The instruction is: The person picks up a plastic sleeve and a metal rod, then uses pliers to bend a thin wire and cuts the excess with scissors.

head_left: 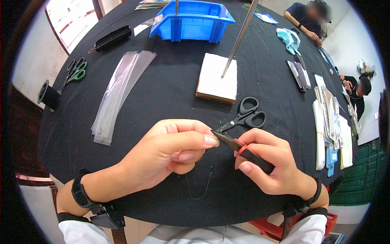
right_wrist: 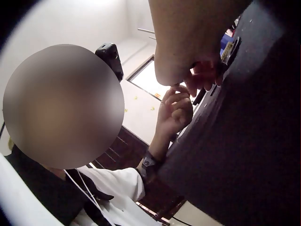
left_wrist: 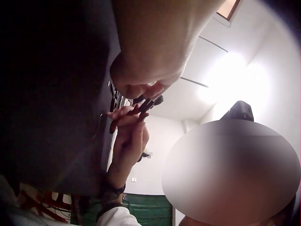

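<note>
Between thumb and index finger, my left hand (head_left: 172, 148) pinches what looks like a thin line (head_left: 198, 198), mostly hidden by the fingertips. A slack loop of that line hangs below the hand over the black cloth. My right hand (head_left: 274, 160) grips pliers (head_left: 228, 140) with red and black handles, fingers curled round them. The dark pliers' tips point left, right at the left thumb tip. In the left wrist view the pliers (left_wrist: 147, 105) show between the two hands. Just beyond them on the cloth lie black scissors (head_left: 245, 118).
A white-topped block (head_left: 217, 77) with an upright metal rod stands ahead. Clear plastic sleeves (head_left: 122, 93) lie left, near green-handled scissors (head_left: 77, 73) and a black spool (head_left: 48, 95). A blue bin (head_left: 193, 24) is at the back; a stapler (head_left: 300, 73) and packets (head_left: 325, 122) are right.
</note>
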### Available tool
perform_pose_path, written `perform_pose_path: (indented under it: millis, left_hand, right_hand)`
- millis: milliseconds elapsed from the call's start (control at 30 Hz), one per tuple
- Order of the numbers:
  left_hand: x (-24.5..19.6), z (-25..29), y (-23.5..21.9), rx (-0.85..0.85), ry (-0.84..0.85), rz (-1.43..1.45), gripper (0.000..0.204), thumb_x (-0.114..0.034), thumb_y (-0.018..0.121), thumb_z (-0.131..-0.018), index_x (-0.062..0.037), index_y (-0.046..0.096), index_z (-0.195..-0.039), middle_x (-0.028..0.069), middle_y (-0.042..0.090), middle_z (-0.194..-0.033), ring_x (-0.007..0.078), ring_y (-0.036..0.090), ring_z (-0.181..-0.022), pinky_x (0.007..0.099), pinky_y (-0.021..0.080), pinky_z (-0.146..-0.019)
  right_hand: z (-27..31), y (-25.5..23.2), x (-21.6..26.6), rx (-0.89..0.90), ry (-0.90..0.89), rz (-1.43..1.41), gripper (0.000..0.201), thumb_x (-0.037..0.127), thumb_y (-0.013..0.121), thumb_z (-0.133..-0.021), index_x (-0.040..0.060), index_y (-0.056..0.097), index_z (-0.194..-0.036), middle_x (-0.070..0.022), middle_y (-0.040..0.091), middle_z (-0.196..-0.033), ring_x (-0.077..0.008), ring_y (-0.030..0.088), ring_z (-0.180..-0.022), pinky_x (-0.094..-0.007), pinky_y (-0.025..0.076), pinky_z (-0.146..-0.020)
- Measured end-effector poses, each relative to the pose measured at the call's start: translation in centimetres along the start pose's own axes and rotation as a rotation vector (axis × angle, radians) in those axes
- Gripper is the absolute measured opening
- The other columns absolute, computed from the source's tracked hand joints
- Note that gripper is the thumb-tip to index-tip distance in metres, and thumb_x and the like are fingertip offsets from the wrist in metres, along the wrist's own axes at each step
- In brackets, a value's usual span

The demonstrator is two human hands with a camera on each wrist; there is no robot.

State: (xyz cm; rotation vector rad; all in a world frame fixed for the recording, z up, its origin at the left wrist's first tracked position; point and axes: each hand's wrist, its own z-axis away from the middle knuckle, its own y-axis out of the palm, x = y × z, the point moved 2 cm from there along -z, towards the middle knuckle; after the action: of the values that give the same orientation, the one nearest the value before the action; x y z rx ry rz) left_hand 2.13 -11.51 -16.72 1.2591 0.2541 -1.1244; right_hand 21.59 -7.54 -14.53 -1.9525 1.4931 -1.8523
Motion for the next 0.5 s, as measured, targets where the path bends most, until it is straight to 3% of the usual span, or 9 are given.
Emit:
perform_pose_path:
  millis: [300,500]
  left_hand:
    - [0.2,0.1,-0.3,0.034,-0.029,-0.003,0.012,-0.014,0.059,-0.082,-0.0033,0.054,-0.082,-0.005,0.038,-0.057,0.0019,0.03,-0.046,0.0185,0.02,-0.04]
    - [-0.3,0.3,0.7,-0.052,0.096,-0.119,0.011,-0.013,0.059,-0.083,-0.0035,0.054,-0.083,-0.0055,0.039,-0.058,0.0015,0.031,-0.047,0.018,0.021,-0.04]
  right_hand:
    - [0.4,0.5,0.0,0.017,0.046,-0.093,0.014,0.008,0.063,-0.079,-0.0048,0.059,-0.083,-0.0116,0.055,-0.073,-0.0202,0.055,-0.063,-0.0282,0.042,-0.054]
    - [0.3,0.2,-0.1,0.116,0.209,-0.335,0.015,0.01,0.056,-0.085,-0.0034,0.059,-0.08,-0.0083,0.053,-0.069,-0.018,0.052,-0.06,-0.0287,0.041,-0.056]
